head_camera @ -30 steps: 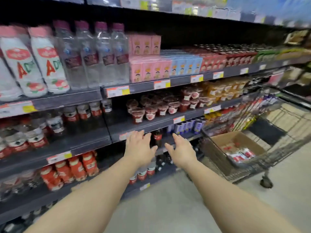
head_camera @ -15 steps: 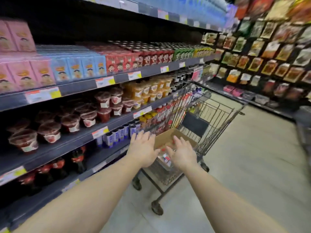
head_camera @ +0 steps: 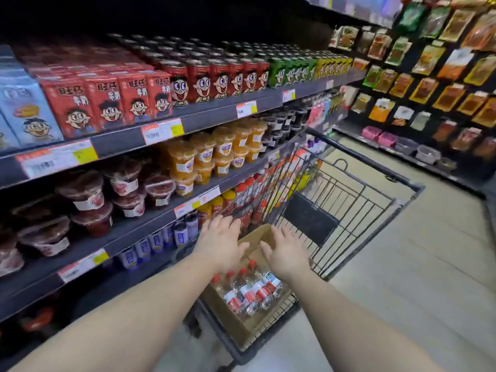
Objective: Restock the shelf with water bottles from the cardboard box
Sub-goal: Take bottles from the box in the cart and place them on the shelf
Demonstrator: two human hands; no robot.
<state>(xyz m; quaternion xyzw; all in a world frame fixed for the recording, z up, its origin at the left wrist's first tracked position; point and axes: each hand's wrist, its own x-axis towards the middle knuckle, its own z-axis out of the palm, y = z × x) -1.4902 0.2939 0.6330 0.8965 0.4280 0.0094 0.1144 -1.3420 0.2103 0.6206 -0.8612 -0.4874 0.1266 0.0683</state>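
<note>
left hand (head_camera: 221, 244) released, fingers spread, above box | right hand (head_camera: 285, 252) released, fingers spread, holds nothing | water bottles (head_camera: 248, 289) lie in cardboard box (head_camera: 241, 328) inside cart (head_camera: 349, 200) | cart beside shelf (head_camera: 134, 232)

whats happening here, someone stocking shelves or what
A person reaches both bare hands, left hand and right hand, fingers spread and empty, over an open brown cardboard box in a black wire shopping cart. Clear red-capped water bottles lie inside the box; none is picked up yet.
</note>
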